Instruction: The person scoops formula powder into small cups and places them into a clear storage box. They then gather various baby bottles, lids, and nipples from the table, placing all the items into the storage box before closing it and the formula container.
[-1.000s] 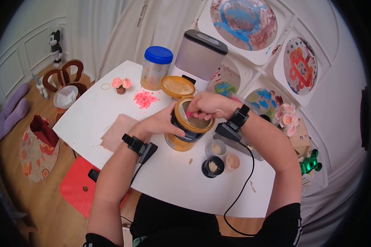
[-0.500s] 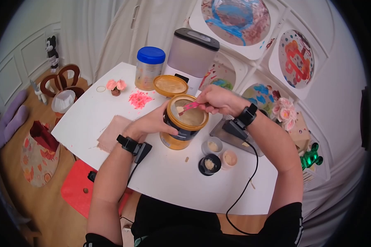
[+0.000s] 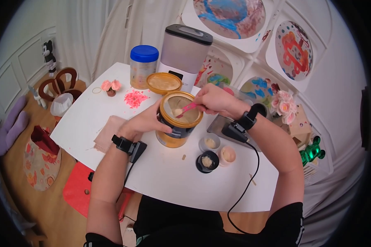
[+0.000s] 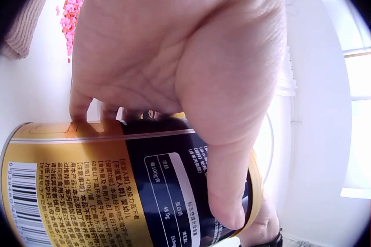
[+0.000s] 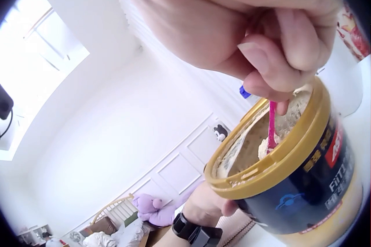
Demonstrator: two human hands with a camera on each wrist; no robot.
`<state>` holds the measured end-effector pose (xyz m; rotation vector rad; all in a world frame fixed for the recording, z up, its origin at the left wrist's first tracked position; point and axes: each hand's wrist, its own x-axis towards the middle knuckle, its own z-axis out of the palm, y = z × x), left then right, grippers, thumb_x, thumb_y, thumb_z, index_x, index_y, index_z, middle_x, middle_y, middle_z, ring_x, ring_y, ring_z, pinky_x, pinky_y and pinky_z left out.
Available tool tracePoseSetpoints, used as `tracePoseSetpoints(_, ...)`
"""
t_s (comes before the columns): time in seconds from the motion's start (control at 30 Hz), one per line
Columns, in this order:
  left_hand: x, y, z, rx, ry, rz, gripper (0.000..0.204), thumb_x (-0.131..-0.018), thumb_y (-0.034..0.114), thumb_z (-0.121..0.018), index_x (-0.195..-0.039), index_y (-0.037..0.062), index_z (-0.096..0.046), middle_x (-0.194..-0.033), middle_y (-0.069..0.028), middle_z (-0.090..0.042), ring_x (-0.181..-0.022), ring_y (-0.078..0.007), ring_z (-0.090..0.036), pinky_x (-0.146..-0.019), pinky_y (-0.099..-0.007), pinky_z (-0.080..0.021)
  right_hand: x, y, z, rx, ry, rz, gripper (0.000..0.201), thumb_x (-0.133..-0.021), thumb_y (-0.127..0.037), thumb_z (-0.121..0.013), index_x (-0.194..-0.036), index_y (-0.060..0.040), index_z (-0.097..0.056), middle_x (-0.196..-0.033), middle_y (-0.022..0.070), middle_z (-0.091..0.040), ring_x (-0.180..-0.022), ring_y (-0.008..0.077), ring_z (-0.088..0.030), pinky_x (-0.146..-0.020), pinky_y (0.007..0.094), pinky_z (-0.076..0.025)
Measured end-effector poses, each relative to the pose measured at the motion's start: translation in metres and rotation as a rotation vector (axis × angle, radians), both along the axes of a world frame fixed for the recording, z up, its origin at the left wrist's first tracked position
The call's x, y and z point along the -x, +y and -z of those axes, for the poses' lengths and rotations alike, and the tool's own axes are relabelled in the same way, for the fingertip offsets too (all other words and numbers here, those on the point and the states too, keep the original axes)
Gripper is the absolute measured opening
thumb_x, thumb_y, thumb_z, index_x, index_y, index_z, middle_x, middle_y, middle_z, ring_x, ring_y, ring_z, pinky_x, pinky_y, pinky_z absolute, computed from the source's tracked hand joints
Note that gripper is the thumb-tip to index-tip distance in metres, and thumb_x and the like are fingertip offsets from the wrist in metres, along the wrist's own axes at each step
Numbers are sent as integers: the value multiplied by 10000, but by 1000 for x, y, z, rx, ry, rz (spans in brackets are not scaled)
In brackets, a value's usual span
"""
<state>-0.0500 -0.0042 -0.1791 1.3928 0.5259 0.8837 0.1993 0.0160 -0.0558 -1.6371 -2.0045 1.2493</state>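
A gold and dark blue can (image 3: 172, 140) stands on the white table with its gold lid (image 3: 164, 82) tilted behind it. The left hand (image 3: 145, 120) grips the can's side, its thumb (image 4: 225, 195) across the dark label in the left wrist view. The right hand (image 3: 217, 100) pinches a pink scoop (image 3: 189, 107) over the can's mouth. Pale powder (image 5: 266, 147) sits on the scoop's end, inside the rim in the right wrist view. In front of the can's right side are three small cups, a clear one (image 3: 205, 148), a black one (image 3: 202, 167) and a pink one (image 3: 231, 159), each with pale powder.
Behind the can stand a blue-lidded jar (image 3: 144, 68) and a tall dispenser (image 3: 183, 53). Pink bits (image 3: 135, 99), a small flower pot (image 3: 111, 92) and a folded cloth (image 3: 107, 133) lie to the left. A grey tray (image 3: 217, 127) is under the right wrist, whose black cable crosses the table.
The right hand has risen out of the can's mouth, and the scoop with powder now shows. The left hand still holds the can. The head view has shifted, moving the table items slightly left.
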Motion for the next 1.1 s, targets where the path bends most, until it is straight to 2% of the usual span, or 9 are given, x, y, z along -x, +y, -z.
tracePoseSetpoints(0.1,0,3,4,-7,-4,9,1192,-638,80,-987,-1641,97,-343,-1561,-50,-521,-1464,-198,-464,-1237,-371,-355,21,-8,2,-66,-74,-33,350,-976,-102,-611,-635,-35,-649,-552,-1,-549,-444,73,-463,-402,260,-288)
tracePoseSetpoints(0.27,2,-4,-2,26,19,-28,1197,-631,92,-992,-1639,107,-348,-1553,-46,-527,-1452,-200,-472,-1226,-374,-363,36,-17,-3,-14,4,-46,340,-960,-104,-618,-629,-31,-648,-543,3,-548,-438,80,-464,-408,260,-297)
tracePoseSetpoints(0.7,0,0,0,10,26,-23,1201,-621,56,-969,-1647,116,-348,-1557,-45,-537,-1469,-191,-468,-1240,-379,-352,12,-18,-16,-5,128,-1,344,-997,-93,-630,-663,-17,-658,-571,4,-567,-440,63,-454,-404,237,-282)
tracePoseSetpoints(1.1,0,-1,0,21,15,-25,1236,-612,55,-977,-1663,116,-330,-1598,-48,-508,-1503,-194,-436,-1251,-388,-338,-18,-24,-18,46,229,128,201,-1035,-79,-611,-878,14,-697,-629,16,-591,-453,59,-434,-418,236,-286)
